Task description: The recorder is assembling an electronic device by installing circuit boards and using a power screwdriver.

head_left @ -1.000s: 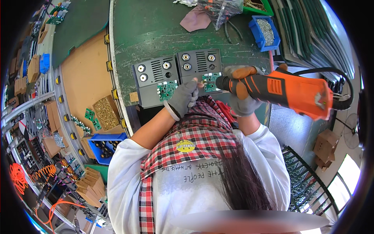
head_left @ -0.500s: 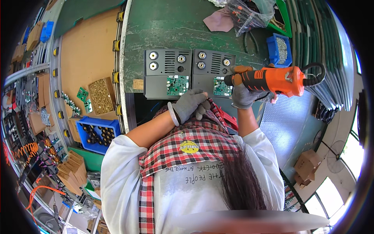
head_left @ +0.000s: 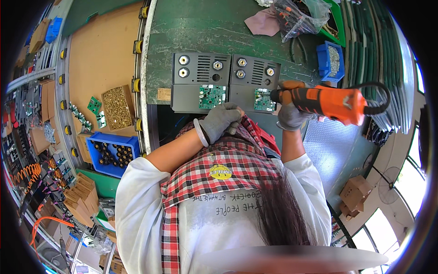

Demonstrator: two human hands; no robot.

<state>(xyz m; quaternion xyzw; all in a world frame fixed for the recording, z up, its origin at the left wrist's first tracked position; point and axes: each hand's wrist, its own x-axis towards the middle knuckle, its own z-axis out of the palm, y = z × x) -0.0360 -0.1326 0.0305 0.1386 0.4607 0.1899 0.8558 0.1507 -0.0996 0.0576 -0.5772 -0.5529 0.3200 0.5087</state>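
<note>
My right hand (head_left: 292, 112), in a grey glove with orange-brown fingertips, grips an orange and black power screwdriver (head_left: 335, 105). Its black nose points left, over the right edge of a green circuit board (head_left: 262, 99). That board lies on the right one of two dark grey metal panels (head_left: 240, 96). A second circuit board (head_left: 212, 96) is on the left panel (head_left: 186, 98). Both panels carry round metal fittings and vent slots. Just in front of the panels, my gloved left hand (head_left: 221, 122) is closed, fingers curled; whatever it holds is hidden.
Left of the green bench (head_left: 191, 27), a conveyor carries a box of small brass parts (head_left: 117, 109) and a blue bin of black parts (head_left: 114, 154). At the back right are a blue bin of screws (head_left: 334, 61), a plastic bag (head_left: 296, 20) and a pink cloth (head_left: 262, 23).
The screwdriver's rear end has swung toward me, and its nose has shifted slightly right over the board. My left hand stays curled in nearly the same place. The whole view has shifted slightly.
</note>
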